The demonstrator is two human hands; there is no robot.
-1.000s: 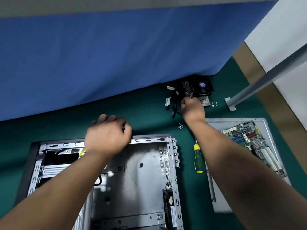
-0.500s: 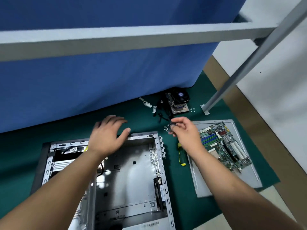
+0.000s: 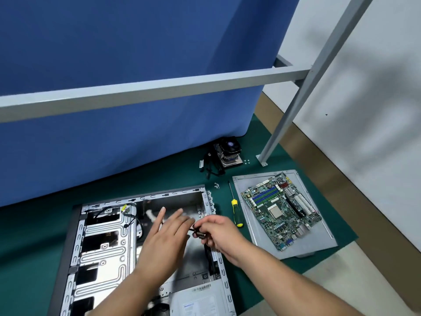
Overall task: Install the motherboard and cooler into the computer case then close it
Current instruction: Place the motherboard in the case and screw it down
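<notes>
Green surface (image 3: 159, 176): your right hand (image 3: 224, 236) pinches a small black part (image 3: 198, 233), left hand (image 3: 168, 233) spread flat over the case (image 3: 145, 198); the motherboard (image 3: 281, 210) likely goes in next.

Head view, downward (close overhead)

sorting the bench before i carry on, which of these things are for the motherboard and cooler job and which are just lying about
For the job:
computer case
motherboard
cooler
side panel
screwdriver
loose screws
small black part in right hand

Lying about:
blue curtain
grey frame bars
</notes>
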